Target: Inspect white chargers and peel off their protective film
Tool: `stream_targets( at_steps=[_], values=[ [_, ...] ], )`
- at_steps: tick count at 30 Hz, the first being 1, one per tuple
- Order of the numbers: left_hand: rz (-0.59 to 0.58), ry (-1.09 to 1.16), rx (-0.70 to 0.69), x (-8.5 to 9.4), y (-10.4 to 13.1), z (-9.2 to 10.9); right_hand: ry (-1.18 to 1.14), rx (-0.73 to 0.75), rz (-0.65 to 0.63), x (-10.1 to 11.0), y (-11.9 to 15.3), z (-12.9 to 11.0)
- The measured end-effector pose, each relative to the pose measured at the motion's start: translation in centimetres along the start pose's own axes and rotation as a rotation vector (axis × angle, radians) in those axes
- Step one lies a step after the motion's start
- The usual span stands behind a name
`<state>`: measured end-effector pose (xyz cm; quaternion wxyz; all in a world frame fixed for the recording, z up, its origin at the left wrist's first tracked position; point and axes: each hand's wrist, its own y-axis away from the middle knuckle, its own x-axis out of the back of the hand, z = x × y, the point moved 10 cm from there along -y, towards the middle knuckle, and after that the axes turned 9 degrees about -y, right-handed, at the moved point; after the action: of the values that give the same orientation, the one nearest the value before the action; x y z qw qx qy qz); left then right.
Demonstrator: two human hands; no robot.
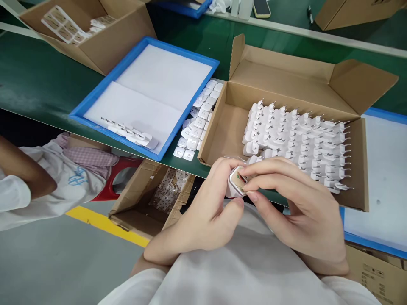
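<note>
My left hand (211, 212) is closed round a white USB wall charger (233, 189), its port face turned up and towards the right. A tan label lies on that face around the port. The index and middle fingertips of my right hand (302, 207) press on the label by the port, with the thumb at the lower edge. Just beyond my hands is an open cardboard box (233, 123) with rows of white plug chargers (295, 135), pins upward. Several chargers (193, 131) stand close together on the green table left of the box.
A blue-rimmed tray (127, 63) with a short row of chargers (133, 136) lies to the left. Behind it is a carton (117, 38) with label sheets (63, 25). Another blue tray (375, 239) is at right. A person's arm (25, 173) shows at left, near a low carton (136, 212).
</note>
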<state>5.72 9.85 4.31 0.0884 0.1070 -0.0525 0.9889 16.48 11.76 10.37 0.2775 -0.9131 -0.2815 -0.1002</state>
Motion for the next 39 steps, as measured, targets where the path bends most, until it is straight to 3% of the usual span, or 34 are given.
stream_targets(
  at_steps=[23, 39],
  values=[
    [0.046, 0.064, 0.027, 0.3, 0.6, -0.7, 0.037, 0.110, -0.062, -0.9, 0.0, -0.7],
    [0.071, 0.108, -0.033, 0.9, 0.7, -0.9, 0.028, 0.115, -0.065, -1.1, -0.2, -0.9]
  ],
)
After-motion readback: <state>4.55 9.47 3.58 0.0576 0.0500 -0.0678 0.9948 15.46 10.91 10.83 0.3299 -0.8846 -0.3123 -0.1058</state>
